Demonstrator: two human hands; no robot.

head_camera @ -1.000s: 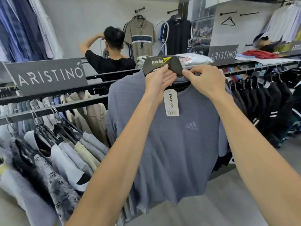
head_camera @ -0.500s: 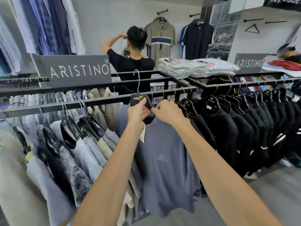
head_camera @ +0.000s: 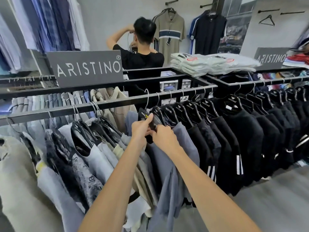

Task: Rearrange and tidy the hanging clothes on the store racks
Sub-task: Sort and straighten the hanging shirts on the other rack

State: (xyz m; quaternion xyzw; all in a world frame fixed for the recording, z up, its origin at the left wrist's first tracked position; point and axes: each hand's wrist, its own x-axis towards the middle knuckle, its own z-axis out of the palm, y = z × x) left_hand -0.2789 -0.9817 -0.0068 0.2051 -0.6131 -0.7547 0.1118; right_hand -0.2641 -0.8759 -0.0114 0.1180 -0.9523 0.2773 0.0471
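Hanging from the black rack rail (head_camera: 117, 106) by its metal hook, the grey-blue T-shirt (head_camera: 168, 164) sits on a black hanger (head_camera: 145, 117) at the middle of the row, between pale tops (head_camera: 93, 158) on its left and a long run of black shirts (head_camera: 242, 131) on its right. The left hand (head_camera: 140, 129) holds the hanger near its top, fingers (head_camera: 147, 120) curled round the black plastic with the index finger stretched up along it. The right hand (head_camera: 164, 136) is just beside it, fingers bent and clamped on the hanger's shoulder where the shirt's collar lies; the two hands nearly touch.

A grey "ARISTINO" sign (head_camera: 87, 67) stands on the rack's upper frame to the far left, and a second sign (head_camera: 270, 58) stands far right. Between them, folded shirts in clear bags (head_camera: 212, 63) are stacked on the top shelf. Beyond the rack a person in a black T-shirt (head_camera: 142, 59) faces away, arms raised. On the far white wall hang a striped polo (head_camera: 169, 32), a dark polo (head_camera: 209, 30) and a bare hanger (head_camera: 266, 20). Blue and white dress shirts (head_camera: 43, 22) hang high on the left. Grey floor (head_camera: 275, 195) shows at the near right.
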